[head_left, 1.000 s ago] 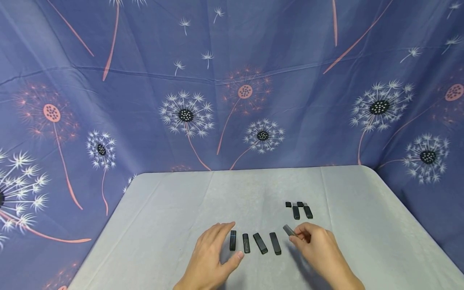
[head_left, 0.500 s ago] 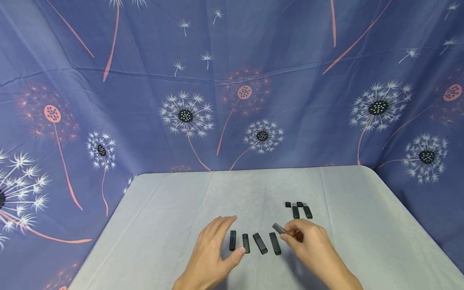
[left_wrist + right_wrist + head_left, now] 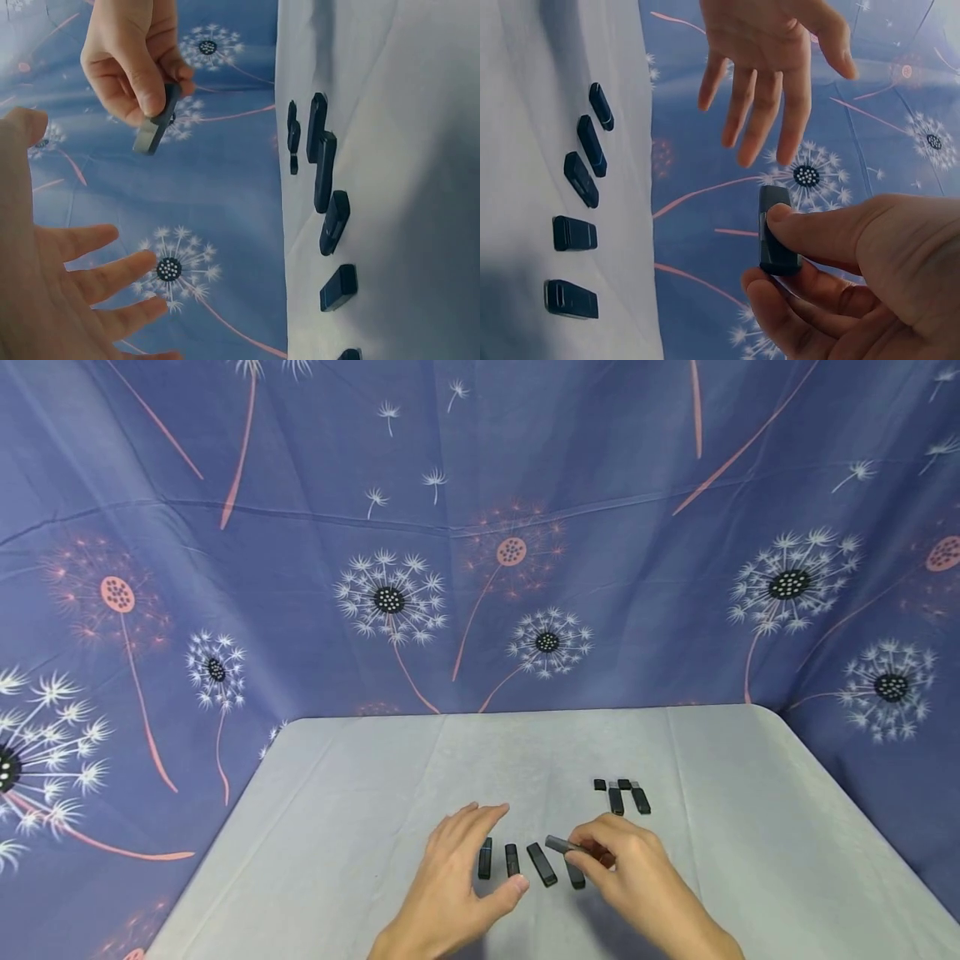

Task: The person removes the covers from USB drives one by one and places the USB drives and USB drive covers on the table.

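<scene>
Head view: a blue cloth printed with white and coral dandelions fills the background behind your work area. Before it stands a pale tabletop, rounded at its far corners. Your left hand is raised, fingers extended and spread, its grip released; in the right wrist view its palm faces your other hand. Your right hand grasps a dark grey stick between thumb and fingers. That stick is off the surface, between your two hands, and in the head view it overlaps the near row at its right end. The near row of dark sticks shows four pieces there, the rightmost partly covered by your right hand; the right wrist view shows five. Farther back, to the right, lie two smaller black sticks with pale ends. Just beside them sit two small black pieces.
</scene>
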Demonstrator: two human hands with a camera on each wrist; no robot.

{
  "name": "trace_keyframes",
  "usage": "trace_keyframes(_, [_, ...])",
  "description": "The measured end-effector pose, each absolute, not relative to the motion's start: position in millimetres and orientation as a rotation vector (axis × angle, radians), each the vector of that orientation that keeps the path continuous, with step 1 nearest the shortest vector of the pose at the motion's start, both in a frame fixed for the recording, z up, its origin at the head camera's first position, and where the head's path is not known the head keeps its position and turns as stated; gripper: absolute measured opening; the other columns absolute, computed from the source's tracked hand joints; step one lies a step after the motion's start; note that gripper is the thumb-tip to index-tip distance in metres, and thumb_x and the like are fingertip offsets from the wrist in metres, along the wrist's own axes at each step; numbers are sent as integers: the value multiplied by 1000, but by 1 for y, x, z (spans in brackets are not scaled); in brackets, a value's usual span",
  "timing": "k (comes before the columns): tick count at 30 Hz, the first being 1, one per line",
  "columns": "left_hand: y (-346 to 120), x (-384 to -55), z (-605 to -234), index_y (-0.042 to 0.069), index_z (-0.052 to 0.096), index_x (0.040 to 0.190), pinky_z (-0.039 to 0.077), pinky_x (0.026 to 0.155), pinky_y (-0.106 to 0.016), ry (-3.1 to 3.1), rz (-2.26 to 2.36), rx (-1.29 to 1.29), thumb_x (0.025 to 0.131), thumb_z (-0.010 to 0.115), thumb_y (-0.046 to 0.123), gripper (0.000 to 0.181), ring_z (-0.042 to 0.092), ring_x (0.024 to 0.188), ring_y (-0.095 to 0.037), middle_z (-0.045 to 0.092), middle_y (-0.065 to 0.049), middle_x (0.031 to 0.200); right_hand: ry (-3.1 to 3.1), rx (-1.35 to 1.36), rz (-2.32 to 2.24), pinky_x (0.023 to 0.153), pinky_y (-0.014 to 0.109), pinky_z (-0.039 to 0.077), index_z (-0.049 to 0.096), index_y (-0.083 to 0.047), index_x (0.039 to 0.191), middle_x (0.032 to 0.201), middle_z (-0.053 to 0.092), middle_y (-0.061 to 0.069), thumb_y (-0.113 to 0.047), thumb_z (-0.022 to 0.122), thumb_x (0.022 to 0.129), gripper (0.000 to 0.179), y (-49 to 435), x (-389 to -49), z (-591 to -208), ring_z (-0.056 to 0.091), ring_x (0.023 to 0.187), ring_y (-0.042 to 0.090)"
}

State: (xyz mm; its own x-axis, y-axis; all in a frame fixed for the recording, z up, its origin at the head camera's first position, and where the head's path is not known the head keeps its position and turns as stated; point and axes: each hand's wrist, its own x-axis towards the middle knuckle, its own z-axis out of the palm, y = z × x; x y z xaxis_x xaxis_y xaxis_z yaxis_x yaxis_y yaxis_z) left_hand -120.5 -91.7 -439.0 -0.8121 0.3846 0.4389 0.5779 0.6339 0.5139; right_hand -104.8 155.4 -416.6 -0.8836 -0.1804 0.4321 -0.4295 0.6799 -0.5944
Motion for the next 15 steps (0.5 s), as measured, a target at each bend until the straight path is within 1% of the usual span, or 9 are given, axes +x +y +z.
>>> trace_keyframes(2, [-90,-121,-438,39,45,152,45,109,-58,-2586,-979,-786,93,64,63,67,49,142,-20,53,14,149,-2547,522,1041,61,19,54,73,-24,85,83,62,-18,-6,86,81,22,154,-105,-416,57,71,-8])
trace_keyframes(5, [-88,-120,-438,42,41,153,52,103,-51,-2623,-995,-800,92,64,67,70,50,140,-14,51,14,150,-2535,567,1057,60,19,54,73,-24,86,84,63,-18,-6,85,82,21,153,-104,-416,57,71,-8])
trace_keyframes(8, [-87,-120,-439,42,39,155,55,99,-49,-2661,-996,-833,92,64,68,73,52,137,-13,52,12,150,-2517,605,1049,60,19,54,72,-23,86,83,62,-18,-5,85,82,23,152,-104,-417,56,70,-8])
trace_keyframes(11, [-86,-121,-441,38,39,155,56,97,-47,-2664,-1010,-878,92,66,67,74,56,134,-14,55,10,147,-2509,634,1038,60,18,54,72,-23,87,83,61,-19,-4,85,82,23,151,-103,-417,55,70,-9])
trace_keyframes(15, [-83,-123,-443,33,43,154,57,97,-41,-2616,-1038,-947,93,71,58,72,60,128,-11,62,10,139,-2521,665,1060,60,19,54,72,-23,88,84,62,-19,-5,84,83,22,150,-102,-416,55,70,-9])
